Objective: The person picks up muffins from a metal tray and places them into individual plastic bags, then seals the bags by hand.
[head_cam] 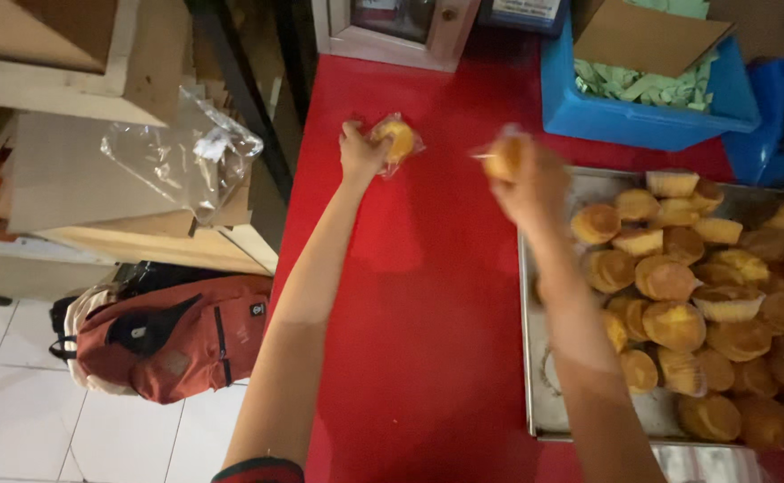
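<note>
- Foreground, right: a metal tray [535,394] rests on the red table [419,304], heaped with golden muffins [678,295], several in pale paper cups.
- Foreground, left: an orange-red backpack [177,335] lies on the white tiled floor [7,420] beside the table.
- Middle, right: the right hand [530,183] is raised above the tray's far left corner, fingers closed around a muffin in clear wrap [505,154]; motion blur hides detail.
- Middle, left: the left hand [360,152] grips a wrapped muffin [397,139] that rests against the table surface.
- Far: a blue bin [642,121] holds green paper pieces under a cardboard flap; a clear plastic bag [186,156] lies left on cardboard.
</note>
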